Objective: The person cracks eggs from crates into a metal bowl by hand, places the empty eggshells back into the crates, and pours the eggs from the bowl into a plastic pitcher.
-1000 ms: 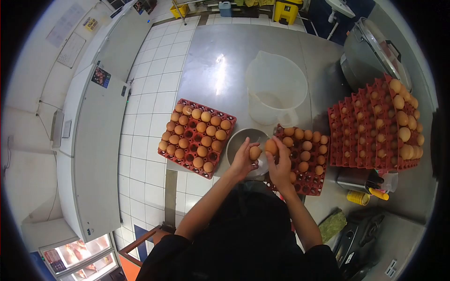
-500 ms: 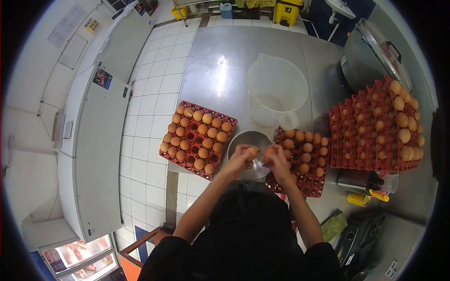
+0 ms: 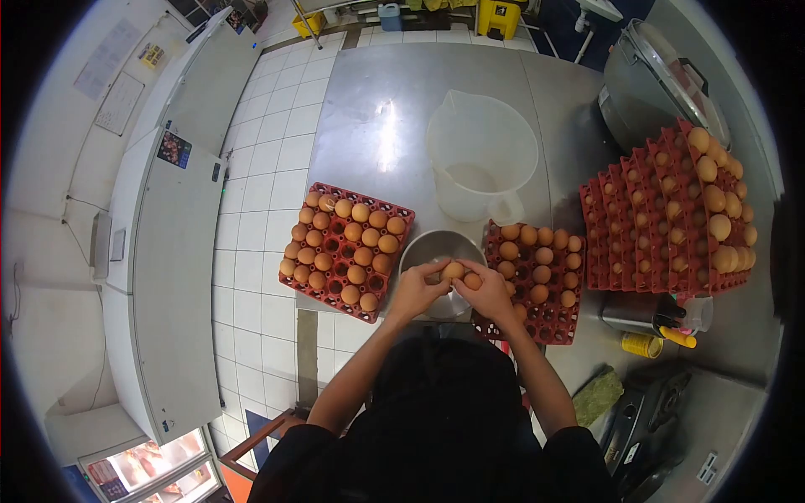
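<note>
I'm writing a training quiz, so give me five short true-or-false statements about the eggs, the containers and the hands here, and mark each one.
1. The left hand and right hand are close together at the metal bowl, with two eggs at their fingers. True.
2. Every pocket of the left egg tray is filled. False: the left egg tray has several empty pockets.
3. The right egg tray has empty pockets on the side nearest the person. True.
4. The jug stands on the floor. False: the jug stands on the table, beyond the bowl.
5. The tall tray stack is to the right of both hands. True.
</note>
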